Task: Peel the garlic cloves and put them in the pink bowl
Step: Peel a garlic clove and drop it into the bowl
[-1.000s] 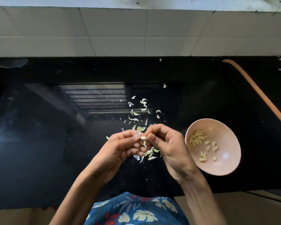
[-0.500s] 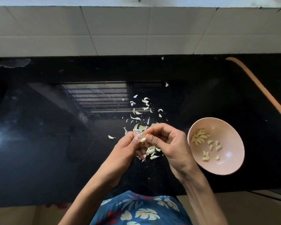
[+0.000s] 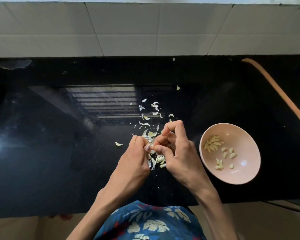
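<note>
My left hand (image 3: 136,157) and my right hand (image 3: 177,154) meet over the black counter (image 3: 59,161), fingertips pinching one small garlic clove (image 3: 152,150) between them; the clove is mostly hidden by the fingers. Under and beyond the hands lie a few unpeeled cloves (image 3: 160,160) and scattered white garlic skins (image 3: 148,118). The pink bowl (image 3: 241,177) stands just right of my right hand and holds several peeled cloves (image 3: 213,145).
A white tiled wall (image 3: 145,28) rises behind the counter. An orange hose or cord (image 3: 284,99) curves along the far right. The counter's front edge runs near my body, where blue patterned clothing (image 3: 149,222) shows.
Both hands stay together on the clove; the right hand's fingers have lifted and spread a little, and the hands have shifted slightly as the skin is worked.
</note>
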Tool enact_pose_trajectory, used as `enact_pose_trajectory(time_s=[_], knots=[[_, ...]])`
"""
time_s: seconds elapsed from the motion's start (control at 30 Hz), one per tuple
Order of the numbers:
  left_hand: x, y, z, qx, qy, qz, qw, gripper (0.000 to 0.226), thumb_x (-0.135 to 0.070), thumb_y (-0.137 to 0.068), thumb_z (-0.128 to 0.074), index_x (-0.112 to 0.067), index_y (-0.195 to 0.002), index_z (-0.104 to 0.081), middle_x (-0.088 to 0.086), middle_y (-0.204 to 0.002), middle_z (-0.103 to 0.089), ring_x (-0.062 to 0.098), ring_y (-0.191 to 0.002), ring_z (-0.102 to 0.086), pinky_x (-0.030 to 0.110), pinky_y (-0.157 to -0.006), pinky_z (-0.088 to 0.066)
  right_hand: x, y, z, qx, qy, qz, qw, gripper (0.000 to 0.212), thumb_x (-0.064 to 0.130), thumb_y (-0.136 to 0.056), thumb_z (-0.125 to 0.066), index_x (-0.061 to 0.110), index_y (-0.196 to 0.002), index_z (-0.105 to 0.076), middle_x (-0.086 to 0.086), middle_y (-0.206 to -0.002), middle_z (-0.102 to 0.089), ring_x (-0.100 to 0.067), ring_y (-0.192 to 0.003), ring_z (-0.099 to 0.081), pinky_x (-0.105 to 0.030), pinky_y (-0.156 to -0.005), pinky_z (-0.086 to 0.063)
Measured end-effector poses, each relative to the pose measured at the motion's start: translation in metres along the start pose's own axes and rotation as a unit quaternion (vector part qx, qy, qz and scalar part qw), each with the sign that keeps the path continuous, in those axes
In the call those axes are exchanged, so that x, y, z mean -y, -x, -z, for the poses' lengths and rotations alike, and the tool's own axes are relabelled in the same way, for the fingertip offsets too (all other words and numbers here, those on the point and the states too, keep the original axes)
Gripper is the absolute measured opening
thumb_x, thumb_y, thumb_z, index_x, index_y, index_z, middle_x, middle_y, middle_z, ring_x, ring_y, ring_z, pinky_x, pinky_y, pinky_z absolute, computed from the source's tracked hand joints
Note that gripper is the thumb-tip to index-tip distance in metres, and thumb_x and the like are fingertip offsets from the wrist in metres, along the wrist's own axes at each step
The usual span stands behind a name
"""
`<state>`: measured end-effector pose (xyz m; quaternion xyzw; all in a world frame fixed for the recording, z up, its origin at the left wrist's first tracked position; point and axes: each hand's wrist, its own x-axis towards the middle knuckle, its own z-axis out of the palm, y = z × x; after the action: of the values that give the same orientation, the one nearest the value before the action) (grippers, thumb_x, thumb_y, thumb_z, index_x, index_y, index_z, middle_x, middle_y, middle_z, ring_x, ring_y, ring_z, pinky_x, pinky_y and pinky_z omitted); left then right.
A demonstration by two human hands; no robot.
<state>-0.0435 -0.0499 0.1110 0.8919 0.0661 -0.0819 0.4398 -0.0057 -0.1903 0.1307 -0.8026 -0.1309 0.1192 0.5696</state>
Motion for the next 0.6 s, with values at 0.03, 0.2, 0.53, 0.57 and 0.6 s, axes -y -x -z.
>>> enact_pose_trajectory(time_s=[0.03, 0.2, 0.53, 0.57, 0.6], knots=[[0.0, 0.0, 0.0, 0.006, 0.008, 0.004, 1.0, 0.026, -0.018, -0.105, -0.037, -0.03, -0.081, -0.034, -0.005, -0.084, -0.044, 0.008, -0.076, -0.045, 0.024, -0.068, -0.037, -0.001, 0.0, 0.001, 0.003, 0.003, 0.006, 1.0, 0.052, -0.009, -0.088, -0.062, 0.036, -0.095, -0.036, 0.001, -0.082, -0.067, -0.017, -0.085, -0.072, -0.038, -0.08, -0.058], [-0.004, 0.0, 0.003, 0.022, -0.007, 0.024, 0.999, 0.02, -0.024, -0.105, -0.034, -0.027, -0.085, -0.036, -0.002, -0.088, -0.045, 0.012, -0.076, -0.047, 0.032, -0.07, -0.04, -0.005, 0.0, -0.002, 0.008, 0.052, 0.066, 0.996, 0.052, -0.018, -0.086, -0.056, 0.028, -0.099, -0.037, -0.002, -0.085, -0.062, -0.014, -0.083, -0.068, -0.024, -0.077, -0.056], [0.002, -0.004, 0.0, 0.088, 0.199, 0.175, 0.96, 0.028, -0.027, -0.107, -0.038, -0.015, -0.085, -0.05, -0.008, -0.07, -0.064, 0.014, -0.071, -0.059, 0.041, -0.08, -0.044, -0.013, 0.004, -0.006, -0.026, 0.036, 0.076, 0.996, 0.045, -0.011, -0.088, -0.064, 0.024, -0.107, -0.042, 0.0, -0.088, -0.066, -0.008, -0.084, -0.068, -0.013, -0.079, -0.051], [0.004, -0.004, 0.0, 0.076, 0.196, 0.177, 0.961, 0.029, -0.028, -0.107, -0.038, -0.016, -0.083, -0.049, -0.009, -0.067, -0.064, 0.012, -0.07, -0.058, 0.039, -0.08, -0.043, -0.013, 0.004, -0.007, -0.039, 0.026, 0.053, 0.998, 0.044, -0.008, -0.087, -0.066, 0.026, -0.107, -0.046, 0.003, -0.087, -0.068, -0.008, -0.084, -0.069, -0.015, -0.079, -0.052], [0.005, -0.005, -0.001, 0.059, 0.178, 0.166, 0.968, 0.029, -0.03, -0.107, -0.037, -0.017, -0.083, -0.049, -0.009, -0.069, -0.063, 0.012, -0.071, -0.058, 0.039, -0.08, -0.045, -0.015, 0.004, -0.008, -0.051, 0.007, 0.024, 0.998, 0.04, -0.005, -0.087, -0.069, 0.026, -0.106, -0.051, 0.004, -0.085, -0.07, -0.01, -0.084, -0.07, -0.018, -0.079, -0.054]])
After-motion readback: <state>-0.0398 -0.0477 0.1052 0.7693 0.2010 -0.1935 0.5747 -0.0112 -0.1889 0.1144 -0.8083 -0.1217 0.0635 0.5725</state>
